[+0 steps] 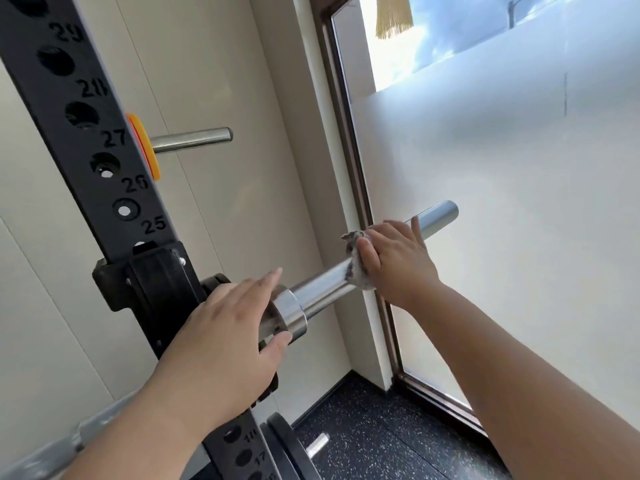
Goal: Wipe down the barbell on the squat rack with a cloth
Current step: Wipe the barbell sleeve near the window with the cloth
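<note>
The chrome barbell sleeve sticks out to the right from the black squat rack upright, resting in a black hook. My right hand wraps a grey cloth round the middle of the sleeve. My left hand lies with straight fingers over the sleeve's thick collar beside the rack. The bar's shaft shows at the lower left.
A chrome storage peg with an orange washer juts from the upright above. A frosted window with a dark frame fills the right. A black weight plate sits low on the rack over speckled rubber floor.
</note>
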The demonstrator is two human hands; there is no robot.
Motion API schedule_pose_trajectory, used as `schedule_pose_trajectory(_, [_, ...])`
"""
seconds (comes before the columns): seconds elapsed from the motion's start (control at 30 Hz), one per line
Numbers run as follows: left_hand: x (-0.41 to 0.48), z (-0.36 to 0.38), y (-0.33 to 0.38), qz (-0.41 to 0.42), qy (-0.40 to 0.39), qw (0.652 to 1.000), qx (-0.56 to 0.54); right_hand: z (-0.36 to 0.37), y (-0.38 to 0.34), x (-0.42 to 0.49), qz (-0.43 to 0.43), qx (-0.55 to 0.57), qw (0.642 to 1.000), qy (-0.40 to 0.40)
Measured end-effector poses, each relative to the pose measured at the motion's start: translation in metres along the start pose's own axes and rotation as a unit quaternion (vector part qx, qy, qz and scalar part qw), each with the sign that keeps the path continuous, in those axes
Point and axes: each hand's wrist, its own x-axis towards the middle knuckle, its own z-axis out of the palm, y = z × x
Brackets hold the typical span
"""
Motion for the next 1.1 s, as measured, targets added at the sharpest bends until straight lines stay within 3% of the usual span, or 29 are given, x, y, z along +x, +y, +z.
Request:
schedule_pose_trajectory(0.1, [0.002,0.002,-0.003,0.0,-0.013,1.0,-0.002,0.002,0.009,0.009,0.027,-0.027,0.999,-0.015])
schedule_pose_trajectory(0.17, [0.002,0.003,-0.004,-0.012,-0.019,1.0,0.003,0.002,-0.009,0.004,-0.025,-0.043,0.999,-0.008])
schedule_pose_trajectory(0.33, [0.003,0.004,-0.001,-0.013,-0.021,1.0,0.012,-0.005,-0.079,-0.054,-0.159,0.097,0.983,0.002])
schedule_pose_trajectory(0.47, [0.004,0.003,0.001,-0.026,-0.025,0.999,0.032,-0.001,-0.07,-0.061,-0.19,0.087,0.978,-0.007])
schedule_pose_trajectory(0.83, [0.0,0.0,0.002,-0.028,-0.04,0.998,0.026,0.011,0.033,0.014,-0.061,0.048,0.995,0.06])
schedule_pose_trajectory(1.0, [0.001,-0.002,0.002,-0.034,-0.045,0.998,-0.007,0.011,0.116,0.051,-0.096,-0.102,0.989,0.036])
schedule_pose_trajectory(1.1, [0.001,0.0,0.0,-0.032,-0.041,0.998,-0.017,0.007,0.136,0.067,-0.076,-0.132,0.988,-0.006])
